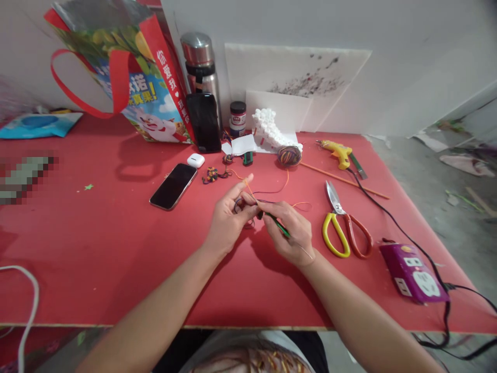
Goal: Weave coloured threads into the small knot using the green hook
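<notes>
My right hand (289, 230) is closed around a thin green crochet hook (280, 226), its tip at my left fingers. My left hand (230, 217) pinches a small dark crochet piece (260, 213), partly hidden by the fingers, and an orange yarn strand (249, 187) runs over its raised index finger. Both hands meet above the red table. Beyond them sits a multicoloured yarn ball (289, 155) with a strand trailing from it. A small knotted yarn piece (212, 175) lies past my left hand, next to a smaller yarn bundle (228, 159).
Right of my hands lie scissors (338, 207), a yellow glue gun (338, 152), an orange stick (345, 180) and a purple box (413, 273) beside a black cable. To the left are a phone (173, 186) and white earbud case (195, 160). A bag (155, 111) and steel flask (198, 49) stand behind.
</notes>
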Available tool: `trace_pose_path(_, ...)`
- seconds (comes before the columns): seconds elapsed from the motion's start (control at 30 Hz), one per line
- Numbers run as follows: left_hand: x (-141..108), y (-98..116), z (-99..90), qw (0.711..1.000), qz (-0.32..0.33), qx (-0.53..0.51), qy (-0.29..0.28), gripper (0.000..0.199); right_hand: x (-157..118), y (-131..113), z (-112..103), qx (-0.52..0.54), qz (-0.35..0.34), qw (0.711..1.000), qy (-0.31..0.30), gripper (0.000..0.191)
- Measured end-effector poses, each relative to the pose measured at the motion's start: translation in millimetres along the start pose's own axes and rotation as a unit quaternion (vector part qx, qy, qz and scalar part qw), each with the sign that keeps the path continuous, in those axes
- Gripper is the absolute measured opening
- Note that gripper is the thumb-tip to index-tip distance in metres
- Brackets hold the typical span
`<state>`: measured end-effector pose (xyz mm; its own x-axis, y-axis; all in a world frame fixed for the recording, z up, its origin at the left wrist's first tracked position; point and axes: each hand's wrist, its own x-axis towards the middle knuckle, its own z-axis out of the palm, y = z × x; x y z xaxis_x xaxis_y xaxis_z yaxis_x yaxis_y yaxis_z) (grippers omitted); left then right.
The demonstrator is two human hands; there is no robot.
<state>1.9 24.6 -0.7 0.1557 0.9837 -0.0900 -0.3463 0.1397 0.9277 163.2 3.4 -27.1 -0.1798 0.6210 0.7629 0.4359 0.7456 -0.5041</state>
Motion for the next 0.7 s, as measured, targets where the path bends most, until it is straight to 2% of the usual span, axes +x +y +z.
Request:
trace_pose_path(0.17, -8, 1, 8.9, 0.998, 0.032, 0.04, 0.04, 0.073, -2, -2, 10, -0.066, -0.009, 0.998, 0.005, 0.042)
trace_pose_path(0.3, -6, -1, 5.8, 0.999, 0.034, 0.017, 0.007, 0.07, -6, 0, 12, -0.066, -0.029, 0.997, 0.015, 0.051)
trace_pose_path(0.47, 1, 1, -4.2, 0.999, 0.029, -0.011, -0.043, 0.071, -6, 1, 6, -0.036, -0.032, 0.999, -0.001, 0.047)
trace_pose_path(0.6, -3, 6, -1.2, 0.997, 0.051, 0.044, -0.035, 0.075, -4, 0, 6, -0.038, -0.025, 0.999, -0.007, 0.044)
trace_pose_path(0.7, -10, 5, 5.5, 0.995, 0.062, 0.074, -0.018, 0.075, -1, -2, 8, -0.093, -0.039, 0.995, 0.006, 0.044)
